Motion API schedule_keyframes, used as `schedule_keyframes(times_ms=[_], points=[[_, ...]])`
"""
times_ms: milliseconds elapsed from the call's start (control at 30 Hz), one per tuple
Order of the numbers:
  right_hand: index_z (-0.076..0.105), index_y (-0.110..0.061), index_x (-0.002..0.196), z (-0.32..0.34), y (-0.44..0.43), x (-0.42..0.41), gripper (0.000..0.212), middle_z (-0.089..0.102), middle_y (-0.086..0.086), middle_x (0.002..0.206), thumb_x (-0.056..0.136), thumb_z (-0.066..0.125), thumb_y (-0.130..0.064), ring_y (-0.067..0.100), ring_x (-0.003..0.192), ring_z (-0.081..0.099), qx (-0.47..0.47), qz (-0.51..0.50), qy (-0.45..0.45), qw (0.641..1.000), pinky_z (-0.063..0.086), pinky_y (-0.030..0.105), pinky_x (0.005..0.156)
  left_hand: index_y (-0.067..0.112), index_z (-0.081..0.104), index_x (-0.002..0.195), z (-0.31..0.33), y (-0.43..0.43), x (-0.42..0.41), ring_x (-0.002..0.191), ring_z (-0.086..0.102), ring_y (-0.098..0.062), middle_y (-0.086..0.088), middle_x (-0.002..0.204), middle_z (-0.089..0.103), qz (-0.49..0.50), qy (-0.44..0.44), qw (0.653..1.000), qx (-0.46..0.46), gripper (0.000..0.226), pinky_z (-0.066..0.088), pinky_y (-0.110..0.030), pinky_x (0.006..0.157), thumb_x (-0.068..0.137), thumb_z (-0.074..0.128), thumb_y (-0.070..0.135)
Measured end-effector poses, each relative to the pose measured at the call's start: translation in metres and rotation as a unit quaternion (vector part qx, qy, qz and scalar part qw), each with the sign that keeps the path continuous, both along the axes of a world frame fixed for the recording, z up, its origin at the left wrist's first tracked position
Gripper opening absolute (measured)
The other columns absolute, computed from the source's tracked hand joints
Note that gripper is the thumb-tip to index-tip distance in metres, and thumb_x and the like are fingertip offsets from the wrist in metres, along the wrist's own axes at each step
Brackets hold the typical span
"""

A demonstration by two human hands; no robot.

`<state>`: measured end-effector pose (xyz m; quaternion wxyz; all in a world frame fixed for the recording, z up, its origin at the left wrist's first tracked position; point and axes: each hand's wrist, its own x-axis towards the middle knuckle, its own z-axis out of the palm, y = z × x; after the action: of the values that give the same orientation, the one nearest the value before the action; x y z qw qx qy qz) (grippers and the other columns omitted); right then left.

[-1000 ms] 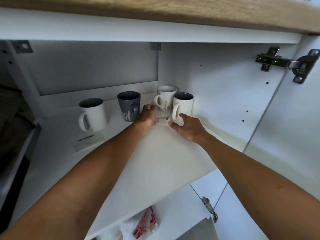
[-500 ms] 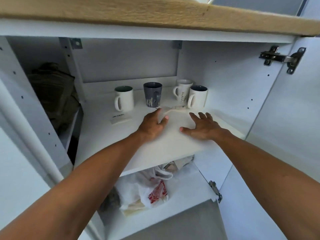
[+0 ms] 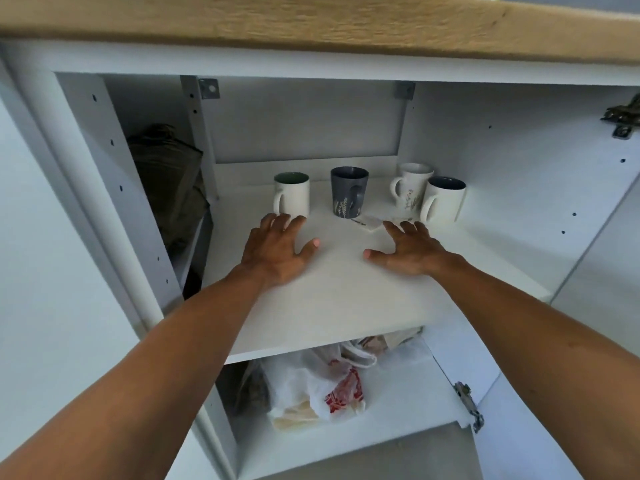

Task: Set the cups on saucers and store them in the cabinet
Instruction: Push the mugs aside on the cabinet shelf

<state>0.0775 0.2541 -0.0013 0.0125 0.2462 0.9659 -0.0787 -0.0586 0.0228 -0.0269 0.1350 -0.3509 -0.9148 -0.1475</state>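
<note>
Several mugs stand at the back of the white cabinet shelf (image 3: 346,306): a white mug (image 3: 292,195) on the left, a dark grey mug (image 3: 348,192) in the middle, a floral white mug (image 3: 412,185) and a white mug with a dark inside (image 3: 443,199) on the right. No saucers are in view. My left hand (image 3: 277,251) lies flat on the shelf with fingers spread, fingertips just in front of the left white mug. My right hand (image 3: 410,251) lies flat too, empty, its fingertips near a small white paper label (image 3: 369,223).
The wooden countertop edge (image 3: 311,26) overhangs the cabinet. Plastic bags (image 3: 322,386) fill the lower shelf. A dark bundle (image 3: 169,188) sits in the left compartment. The open door (image 3: 606,271) with hinges (image 3: 469,405) is on the right.
Both hands have drawn back from the mugs and spread flat on the shelf, moving apart. My view has pulled back and down, showing more of the cabinet.
</note>
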Motion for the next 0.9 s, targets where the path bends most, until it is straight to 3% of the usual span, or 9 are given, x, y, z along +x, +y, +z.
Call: schedule_keyframes(times_ms=[67,167,333,467,533,567,633,733,900], points=[[0.003,-0.035,0.157,-0.001,0.003,-0.019,0.103,0.005,0.003,0.167,0.076,0.037,-0.089,0.028,0.153,-0.005,-0.032,0.005,0.006,0.999,0.015,0.054,0.120,0.028,0.036,0.144,0.004,-0.001,-0.017,0.139,0.026,-0.029,-0.004,0.151,0.037,0.027,0.042,0.999,0.020,0.063,0.033,-0.044,0.109,0.092,0.037,0.065],[0.012,-0.031,0.157,-0.001,0.004,-0.048,0.108,0.018,0.007,0.165,0.071,0.035,-0.093,0.032,0.152,0.010,-0.103,-0.013,0.035,0.994,0.021,0.052,0.118,0.027,0.042,0.136,0.012,0.003,-0.040,0.124,0.040,-0.033,-0.007,0.139,0.043,0.088,0.071,0.988,0.103,0.059,0.043,-0.045,0.096,0.087,0.050,0.060],[0.032,-0.019,0.151,0.003,0.002,-0.088,0.078,0.045,0.014,0.149,0.092,0.038,-0.070,0.035,0.134,0.044,-0.222,-0.035,0.144,0.964,0.041,0.040,0.102,0.014,0.053,0.127,0.016,0.022,-0.076,0.118,0.053,-0.034,-0.013,0.132,0.050,0.140,-0.097,0.951,0.258,0.052,0.049,-0.043,0.092,0.092,0.053,0.053],[0.052,-0.012,0.133,0.000,0.002,-0.117,0.062,0.064,0.017,0.127,0.097,0.041,-0.061,0.035,0.117,0.060,-0.272,-0.075,0.231,0.931,0.048,0.042,0.098,0.003,0.061,0.105,0.013,0.035,-0.087,0.105,0.062,-0.034,-0.018,0.111,0.067,0.117,-0.129,0.920,0.352,0.034,0.050,-0.041,0.087,0.096,0.057,0.036],[0.057,-0.013,0.121,-0.001,0.000,-0.126,0.053,0.070,0.014,0.109,0.098,0.041,-0.057,0.028,0.092,0.068,-0.321,-0.096,0.273,0.902,0.054,0.037,0.078,0.002,0.062,0.104,0.014,0.037,-0.089,0.103,0.062,-0.033,-0.017,0.109,0.068,0.131,-0.165,0.904,0.372,0.038,0.050,-0.038,0.084,0.096,0.056,0.039],[0.058,-0.015,0.116,0.000,-0.002,-0.128,0.048,0.070,0.010,0.099,0.099,0.039,-0.056,0.022,0.076,0.065,-0.359,-0.105,0.286,0.882,0.051,0.031,0.064,0.003,0.063,0.104,0.015,0.038,-0.090,0.101,0.062,-0.032,-0.015,0.107,0.068,0.137,-0.191,0.898,0.371,0.042,0.048,-0.036,0.080,0.096,0.053,0.043],[0.058,-0.017,0.104,0.003,-0.003,-0.130,0.044,0.063,0.007,0.083,0.100,0.036,-0.056,0.017,0.059,0.054,-0.431,-0.120,0.299,0.843,0.040,0.026,0.053,0.005,0.065,0.104,0.015,0.042,-0.092,0.097,0.062,-0.030,-0.010,0.103,0.069,0.137,-0.237,0.891,0.361,0.052,0.047,-0.035,0.080,0.095,0.045,0.053],[0.055,-0.016,0.082,0.003,0.001,-0.132,0.049,0.059,0.007,0.075,0.102,0.033,-0.054,0.017,0.058,0.052,-0.475,-0.130,0.314,0.811,0.042,0.027,0.053,0.006,0.065,0.103,0.009,0.046,-0.097,0.100,0.064,-0.033,-0.013,0.105,0.071,0.119,-0.263,0.884,0.368,0.048,0.050,-0.037,0.085,0.097,0.043,0.048],[0.051,-0.014,0.075,-0.003,0.002,-0.111,0.047,0.060,0.010,0.071,0.101,0.040,-0.052,0.019,0.058,0.053,-0.484,-0.128,0.360,0.787,0.047,0.028,0.050,0.002,0.059,0.113,0.004,0.052,-0.090,0.103,0.060,-0.036,-0.019,0.114,0.065,0.124,-0.246,0.898,0.344,0.041,0.045,-0.037,0.081,0.104,0.035,0.035]])
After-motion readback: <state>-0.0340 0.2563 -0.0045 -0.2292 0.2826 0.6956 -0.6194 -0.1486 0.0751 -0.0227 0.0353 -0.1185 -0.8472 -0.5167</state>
